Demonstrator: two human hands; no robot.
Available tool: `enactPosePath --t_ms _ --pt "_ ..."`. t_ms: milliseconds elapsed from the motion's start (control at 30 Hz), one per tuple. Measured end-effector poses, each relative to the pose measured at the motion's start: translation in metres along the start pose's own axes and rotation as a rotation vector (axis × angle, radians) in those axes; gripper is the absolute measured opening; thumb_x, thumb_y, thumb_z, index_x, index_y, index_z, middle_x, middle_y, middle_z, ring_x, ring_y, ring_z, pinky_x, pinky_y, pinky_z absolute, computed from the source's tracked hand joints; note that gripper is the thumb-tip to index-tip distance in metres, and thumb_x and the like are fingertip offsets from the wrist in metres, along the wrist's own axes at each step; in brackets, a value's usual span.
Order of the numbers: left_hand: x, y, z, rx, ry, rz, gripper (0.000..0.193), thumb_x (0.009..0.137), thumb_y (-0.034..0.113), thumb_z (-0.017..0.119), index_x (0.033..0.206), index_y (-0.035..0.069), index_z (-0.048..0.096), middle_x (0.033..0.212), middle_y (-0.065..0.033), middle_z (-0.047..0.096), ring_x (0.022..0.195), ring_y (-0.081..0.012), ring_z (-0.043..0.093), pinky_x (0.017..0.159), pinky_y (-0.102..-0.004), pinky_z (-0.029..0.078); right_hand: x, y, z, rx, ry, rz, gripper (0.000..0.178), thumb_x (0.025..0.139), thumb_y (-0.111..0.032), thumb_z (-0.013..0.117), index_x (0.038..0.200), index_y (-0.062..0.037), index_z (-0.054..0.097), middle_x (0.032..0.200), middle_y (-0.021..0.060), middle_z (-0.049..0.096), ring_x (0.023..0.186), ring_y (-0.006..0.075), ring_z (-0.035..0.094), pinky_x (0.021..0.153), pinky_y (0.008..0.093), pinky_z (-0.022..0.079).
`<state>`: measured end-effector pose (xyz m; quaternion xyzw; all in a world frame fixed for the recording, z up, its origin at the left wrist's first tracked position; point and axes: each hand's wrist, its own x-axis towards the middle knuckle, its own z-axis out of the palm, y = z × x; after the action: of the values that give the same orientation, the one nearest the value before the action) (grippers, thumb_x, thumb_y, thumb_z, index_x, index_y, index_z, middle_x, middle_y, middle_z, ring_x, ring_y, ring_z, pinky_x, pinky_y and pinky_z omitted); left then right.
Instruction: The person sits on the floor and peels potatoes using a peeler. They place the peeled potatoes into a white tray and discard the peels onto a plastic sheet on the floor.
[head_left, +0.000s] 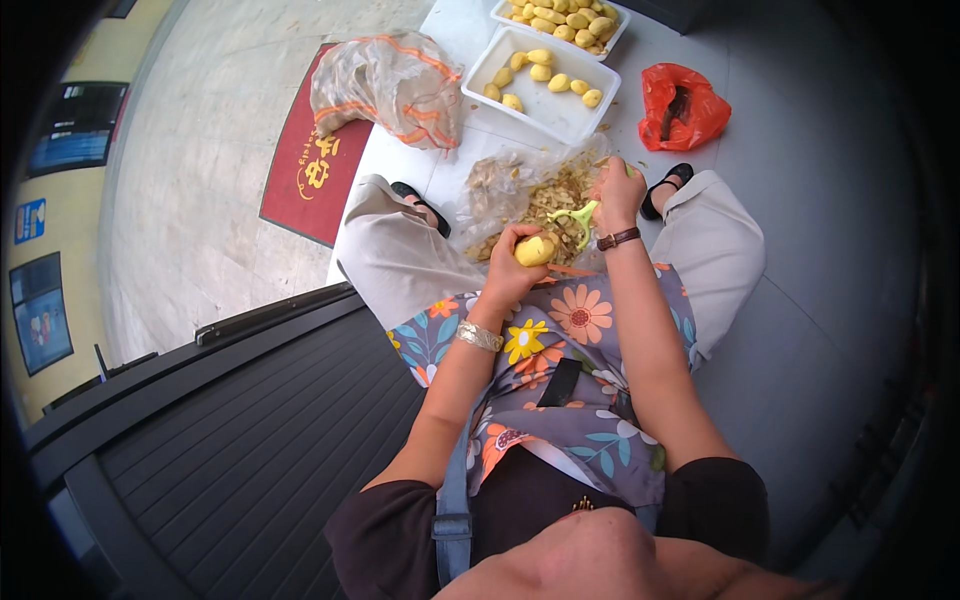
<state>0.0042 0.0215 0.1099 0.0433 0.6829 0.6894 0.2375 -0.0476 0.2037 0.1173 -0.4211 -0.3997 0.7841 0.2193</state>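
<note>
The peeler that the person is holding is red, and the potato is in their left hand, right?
Not quite: the head view shows that the peeler is light green, not red. The potato is in their left hand, as you said.

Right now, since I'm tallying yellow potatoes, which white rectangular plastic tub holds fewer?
The white tub nearer the pale potato peelings: it holds only a scattering, while the farther white tub is crowded with potatoes.

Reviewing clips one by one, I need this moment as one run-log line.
left hand: holds potato; right hand: holds green peeler; tool-potato: apart; nearby: peelings, clear plastic bag
</note>
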Motion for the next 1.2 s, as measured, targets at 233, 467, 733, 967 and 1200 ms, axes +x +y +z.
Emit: enactPosePath --t_ms 233,467,733,967,1200 --pt "0.006 -0.020 -0.006 0.259 0.062 0.181 0.046 0.057 -0.005 0.068 0.096 0.003 0.044 0.092 -0.0098 0.056 0.084 -0.0198 0.057 0.076 -0.0280 0.045 -0.036 -0.016 0.013 0.001 -0.134 0.115 0.008 0.078 -0.007 0.049 0.080 -0.0034 0.042 0.053 -0.0007 0.037 0.035 0.0080 0.029 0.032 0.0246 0.022" --pt "0.004 -0.009 -0.005 0.280 0.039 0.272 0.047 0.057 -0.008 0.067 0.093 0.003 0.039 0.100 -0.0141 0.055 0.090 -0.0207 0.056 0.080 -0.0287 0.045 0.002 -0.004 -0.001 -0.090 -0.026 0.015 0.021 0.078 -0.009 0.050 0.094 0.0016 0.042 0.055 0.0025 0.040 0.037 0.0102 0.035 0.033 0.0260 0.027" --pt "0.004 -0.024 -0.006 0.235 0.068 0.283 0.049 0.056 -0.010 0.066 0.095 0.003 0.039 0.104 -0.0136 0.051 0.094 -0.0204 0.053 0.082 -0.0294 0.044 -0.025 -0.006 0.012 0.016 -0.079 0.063 0.010 0.079 -0.007 0.047 0.074 -0.0036 0.039 0.051 -0.0009 0.035 0.035 0.0087 0.032 0.033 0.0262 0.025" --pt "0.004 -0.014 -0.005 0.188 0.116 0.214 0.047 0.056 -0.009 0.066 0.092 0.003 0.039 0.101 -0.0128 0.053 0.094 -0.0209 0.053 0.083 -0.0295 0.043 -0.032 -0.015 0.002 0.161 -0.014 0.128 0.014 0.079 -0.007 0.046 0.068 -0.0074 0.037 0.051 -0.0009 0.034 0.035 0.0093 0.027 0.034 0.0265 0.024" --pt "0.001 -0.006 -0.001 0.015 0.113 0.210 0.046 0.057 -0.010 0.063 0.094 0.003 0.039 0.100 -0.0106 0.053 0.091 -0.0167 0.053 0.082 -0.0282 0.043 -0.021 0.003 -0.005 0.132 0.129 -0.049 0.013 0.078 -0.008 0.050 0.077 -0.0057 0.037 0.051 -0.0002 0.032 0.036 0.0099 0.028 0.034 0.0264 0.022"
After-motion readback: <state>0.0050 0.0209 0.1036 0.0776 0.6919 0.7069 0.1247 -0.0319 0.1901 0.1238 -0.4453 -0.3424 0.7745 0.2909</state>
